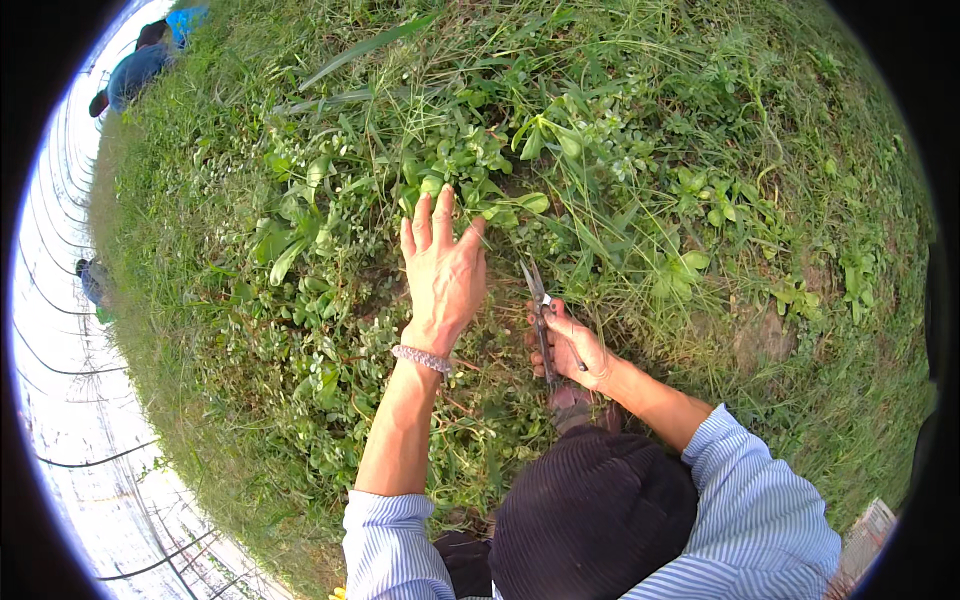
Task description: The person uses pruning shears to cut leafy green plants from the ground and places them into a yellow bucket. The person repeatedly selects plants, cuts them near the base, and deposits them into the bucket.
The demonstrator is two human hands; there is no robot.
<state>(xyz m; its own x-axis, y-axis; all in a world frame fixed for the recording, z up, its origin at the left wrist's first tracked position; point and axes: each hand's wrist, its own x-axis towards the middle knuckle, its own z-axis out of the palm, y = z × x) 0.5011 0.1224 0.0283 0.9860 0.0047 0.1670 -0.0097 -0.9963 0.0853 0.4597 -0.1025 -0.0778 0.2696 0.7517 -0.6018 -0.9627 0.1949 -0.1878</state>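
My left hand (446,274) reaches flat over the plants, fingers spread and empty, with a braided band on its wrist. Its fingertips are at the broad leaves of a low, rounded-leaf green plant (433,187); whether they press on it I cannot tell. To the right, my right hand (566,337) is closed around the dark handles of metal garden snips (537,289). The blades point up and away, slightly parted, over short dry growth. Another broad-leaved plant (289,244) grows left of my left hand, and a pale-leaved one (551,139) stands farther ahead.
Dense grass and weeds (360,112) cover the ground. My dark corduroy knee (592,510) and shoe (577,405) are close below the snips. Two people (139,71) (91,281) are at the far left, by the hoops of a white-covered tunnel (82,375). A pale crate-like object (870,529) lies lower right.
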